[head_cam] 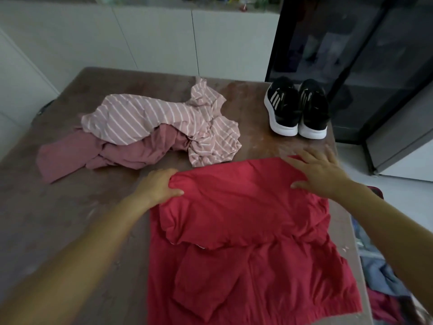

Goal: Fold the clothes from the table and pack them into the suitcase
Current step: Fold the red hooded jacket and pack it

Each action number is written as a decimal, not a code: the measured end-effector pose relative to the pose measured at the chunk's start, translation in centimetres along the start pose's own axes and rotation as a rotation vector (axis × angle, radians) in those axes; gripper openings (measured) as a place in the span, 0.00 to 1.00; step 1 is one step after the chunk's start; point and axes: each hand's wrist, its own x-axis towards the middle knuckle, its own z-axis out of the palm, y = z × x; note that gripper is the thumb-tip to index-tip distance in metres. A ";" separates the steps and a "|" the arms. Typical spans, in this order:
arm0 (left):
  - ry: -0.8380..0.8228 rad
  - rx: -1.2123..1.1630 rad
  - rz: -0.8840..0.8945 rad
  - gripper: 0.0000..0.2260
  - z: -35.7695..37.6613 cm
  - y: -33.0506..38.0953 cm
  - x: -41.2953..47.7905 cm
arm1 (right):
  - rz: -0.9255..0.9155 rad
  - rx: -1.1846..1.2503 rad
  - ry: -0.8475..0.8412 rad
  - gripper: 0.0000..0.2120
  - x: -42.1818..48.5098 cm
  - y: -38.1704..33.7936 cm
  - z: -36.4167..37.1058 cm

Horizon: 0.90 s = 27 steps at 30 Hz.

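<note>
Brown table; red garment pinched in left hand, beneath flat right hand

We see a red garment, a pink white-striped top, a plain dusty-pink piece and black white-soled shoes.

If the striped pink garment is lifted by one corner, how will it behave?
Probably floppy: the striped pink garment lies crumpled in soft folds. Likely light, as thin cloth. It may drag the plain pink garment beneath, since they lie tangled.
</note>
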 end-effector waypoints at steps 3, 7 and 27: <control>0.089 -0.044 0.014 0.28 0.5 -0.3 -0.2 | -0.055 -0.067 -0.084 0.45 3.0 1.0 0.2; 0.040 -0.015 -0.065 0.27 0.6 -1.0 0.3 | 0.011 0.043 -0.170 0.41 5.5 2.0 1.4; 0.207 0.364 0.581 0.36 7.7 6.8 -11.5 | -0.424 0.240 0.374 0.36 -8.4 -3.4 7.3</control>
